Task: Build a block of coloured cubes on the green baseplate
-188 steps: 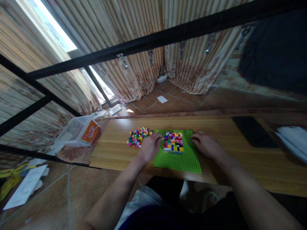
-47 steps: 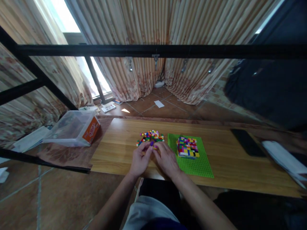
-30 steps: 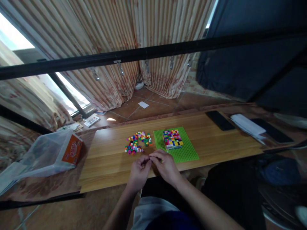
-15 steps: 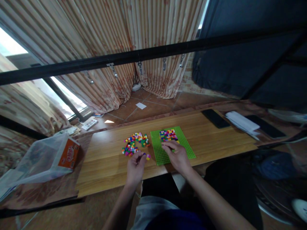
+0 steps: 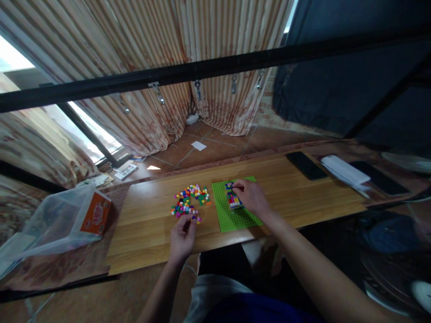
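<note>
A green baseplate (image 5: 232, 217) lies on the wooden table (image 5: 151, 233), with a block of many-coloured small bricks (image 5: 231, 197) built on its far half. My right hand (image 5: 251, 197) rests over that block, fingers curled on its top, hiding most of it. A loose pile of small coloured bricks (image 5: 190, 202) lies left of the plate. My left hand (image 5: 182, 235) sits at the pile's near edge, fingers pinched around small bricks, one of them purple.
A clear plastic tub with an orange label (image 5: 67, 220) stands off the table's left end. Two dark phones (image 5: 305, 165) (image 5: 379, 177) and a white folded thing (image 5: 343, 170) lie at the far right. A black bar (image 5: 202, 72) crosses above. Curtains hang behind.
My hands, joined near the table's front edge a second ago, have parted. The right hand went forward onto the brick block; the left stayed by the pile.
</note>
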A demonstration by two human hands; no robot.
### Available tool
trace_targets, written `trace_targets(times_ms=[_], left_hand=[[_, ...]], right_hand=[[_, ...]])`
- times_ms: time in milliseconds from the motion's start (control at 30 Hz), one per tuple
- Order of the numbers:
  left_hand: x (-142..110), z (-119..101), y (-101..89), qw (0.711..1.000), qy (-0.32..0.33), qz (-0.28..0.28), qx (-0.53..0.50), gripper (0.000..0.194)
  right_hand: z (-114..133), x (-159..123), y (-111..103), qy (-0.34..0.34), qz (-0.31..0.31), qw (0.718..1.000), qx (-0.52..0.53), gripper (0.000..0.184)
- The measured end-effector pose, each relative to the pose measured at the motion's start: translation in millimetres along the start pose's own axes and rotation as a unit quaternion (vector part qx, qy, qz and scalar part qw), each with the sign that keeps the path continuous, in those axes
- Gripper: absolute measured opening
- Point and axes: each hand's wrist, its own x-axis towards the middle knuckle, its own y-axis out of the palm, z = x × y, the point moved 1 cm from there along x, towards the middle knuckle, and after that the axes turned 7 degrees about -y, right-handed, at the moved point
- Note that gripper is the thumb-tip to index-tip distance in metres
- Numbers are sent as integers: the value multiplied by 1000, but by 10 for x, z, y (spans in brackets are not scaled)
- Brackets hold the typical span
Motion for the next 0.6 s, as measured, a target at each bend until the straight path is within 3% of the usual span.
trace_targets(times_ms=[233,600], left_hand=[[4,20,-5,1000,7,-1,29,25],[-2,-23,-9,999,4,-2,53,25]], right_hand=[[35,16,41,-30,-14,999,19,18],[-17,-19,60,45,-69,994,67,12]])
